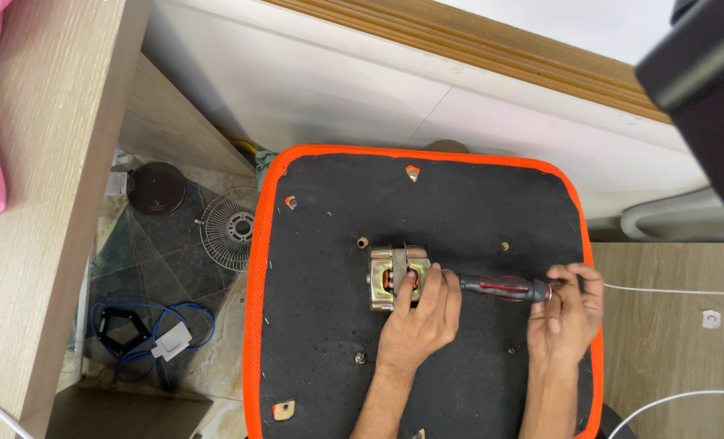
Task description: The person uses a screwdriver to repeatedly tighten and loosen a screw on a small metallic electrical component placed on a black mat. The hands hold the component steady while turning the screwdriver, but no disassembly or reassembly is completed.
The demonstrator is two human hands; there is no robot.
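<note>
The left hand [420, 313] presses the metal bracket [394, 279] at the middle of the upturned seat [338, 341] to steady it, while the right hand [565, 313] grips the screwdriver [500, 287] lying flat toward the bracket.

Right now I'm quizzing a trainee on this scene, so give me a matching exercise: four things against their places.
Things:
1. left hand
2. right hand
3. fan grille
4. blue cable

Places:
A. on the floor, coiled near a white plug
B. on the metal bracket in the middle of the seat base
C. at the end of the screwdriver handle
D. on the floor, beside a round black disc

Pairs: 1-B, 2-C, 3-D, 4-A
</note>
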